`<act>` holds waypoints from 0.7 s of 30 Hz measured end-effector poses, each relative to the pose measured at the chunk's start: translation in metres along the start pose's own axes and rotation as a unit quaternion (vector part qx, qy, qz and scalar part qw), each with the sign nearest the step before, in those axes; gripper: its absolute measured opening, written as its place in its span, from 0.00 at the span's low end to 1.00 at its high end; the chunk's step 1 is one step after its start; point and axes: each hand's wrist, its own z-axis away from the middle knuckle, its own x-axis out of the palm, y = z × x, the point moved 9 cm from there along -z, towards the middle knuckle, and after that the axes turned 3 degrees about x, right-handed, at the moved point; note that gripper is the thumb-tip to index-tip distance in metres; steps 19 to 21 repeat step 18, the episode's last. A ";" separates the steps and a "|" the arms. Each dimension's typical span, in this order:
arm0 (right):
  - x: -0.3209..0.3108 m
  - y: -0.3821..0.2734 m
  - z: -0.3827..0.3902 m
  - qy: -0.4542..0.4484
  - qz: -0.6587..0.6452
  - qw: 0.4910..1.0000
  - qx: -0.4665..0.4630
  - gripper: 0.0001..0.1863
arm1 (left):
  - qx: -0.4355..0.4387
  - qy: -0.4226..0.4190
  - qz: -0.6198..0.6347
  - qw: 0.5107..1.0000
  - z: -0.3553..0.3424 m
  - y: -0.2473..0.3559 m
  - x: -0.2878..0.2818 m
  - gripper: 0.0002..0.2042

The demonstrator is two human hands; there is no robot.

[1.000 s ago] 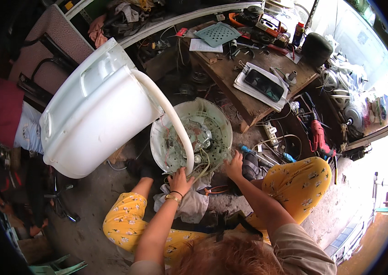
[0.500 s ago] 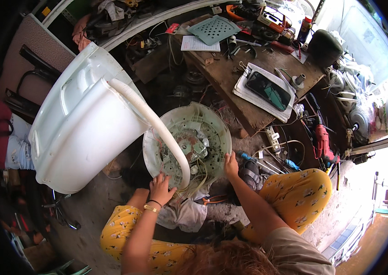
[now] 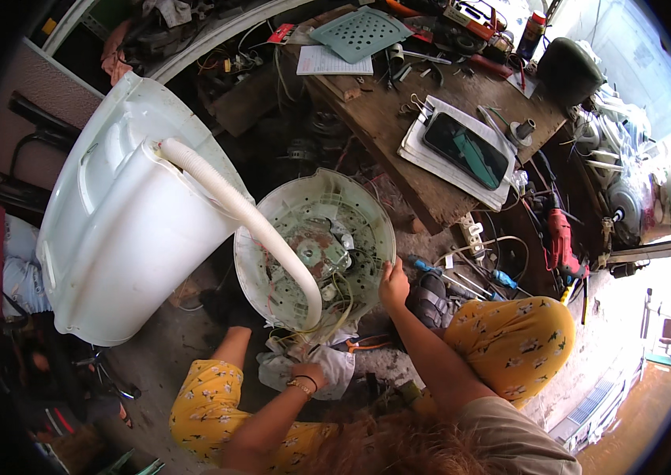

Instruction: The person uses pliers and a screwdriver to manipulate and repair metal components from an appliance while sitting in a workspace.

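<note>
In front of me a round, off-white plastic washing machine base [image 3: 252, 265] lies with its inside up, showing a motor [image 3: 316, 249], wires and dirt. My right hand [image 3: 393, 286] is closed round its near right rim. Below the near rim, my left hand [image 3: 309, 374] is closed on a crumpled whitish cloth [image 3: 335, 372]; its fingertips are partly hidden. A ribbed white drain hose [image 3: 276, 241] arches over the base, coming from the large white machine housing [image 3: 153, 229] tilted at the left. Yellowish wires [image 3: 349, 305] hang over the near side of the base.
A wooden table [image 3: 399, 170] at the far right holds a phone [image 3: 466, 149] on papers, a perforated green plate [image 3: 359, 33] and tools. Screwdrivers [image 3: 462, 285], a power strip [image 3: 472, 236] and a red drill [image 3: 560, 241] lie right of the base. Orange-handled pliers [image 3: 371, 343] lie near the cloth.
My left hand has left the base's near left rim and come down onto the cloth. The right hand stays on the rim. The view has shifted slightly.
</note>
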 end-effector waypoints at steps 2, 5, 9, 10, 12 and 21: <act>-0.001 0.001 0.000 0.001 0.001 1.000 0.007 0.18 | 0.013 0.009 0.013 1.000 -0.028 0.001 0.021 0.22; 0.001 0.002 -0.001 0.003 0.009 1.000 -0.002 0.18 | 0.122 -0.009 0.032 0.992 -0.030 0.028 0.032 0.19; 0.002 0.002 0.000 -0.016 0.017 1.000 -0.002 0.17 | 0.170 -0.025 0.217 0.961 -0.004 0.056 0.006 0.18; 0.002 -0.001 0.000 -0.014 0.012 1.000 -0.003 0.17 | 0.226 0.000 0.230 0.946 -0.021 0.056 0.020 0.19; 0.001 -0.001 0.000 -0.011 0.005 1.000 -0.002 0.17 | 0.222 -0.011 0.373 0.901 -0.020 0.055 0.012 0.19; 0.009 0.007 -0.005 -0.057 -0.052 0.997 -0.029 0.21 | 0.211 -0.132 0.702 0.667 0.093 0.099 -0.057 0.34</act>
